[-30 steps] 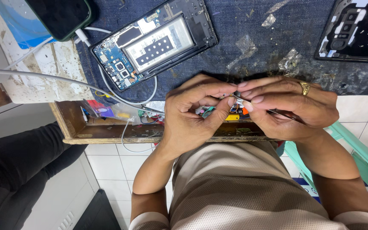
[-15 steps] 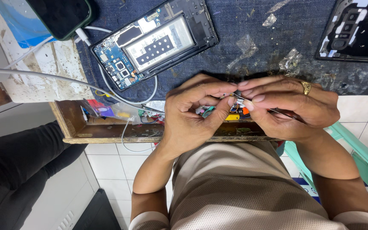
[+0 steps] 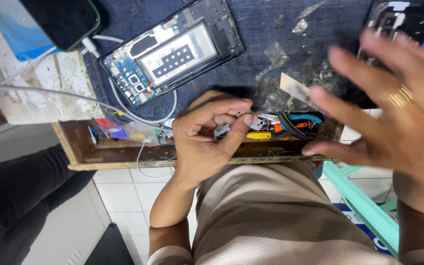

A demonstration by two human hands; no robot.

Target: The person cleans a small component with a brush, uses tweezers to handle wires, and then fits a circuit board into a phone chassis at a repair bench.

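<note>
We pinch a tiny metal part [image 3: 245, 114] in our left hand [image 3: 207, 135] grip over the drawer [image 3: 123, 156], our right hand [image 3: 384, 110] spread empty at 3 o'clock, likely needing a tool next.

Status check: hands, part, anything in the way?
Left hand pinching a tiny part over the drawer. Right hand open, blurred, empty. Opened phone on the mat, untouched. Nothing blocking.

Dark blank phone screen [image 3: 60, 19] top left; white rectangular label on opened phone [image 3: 175, 56].
</note>
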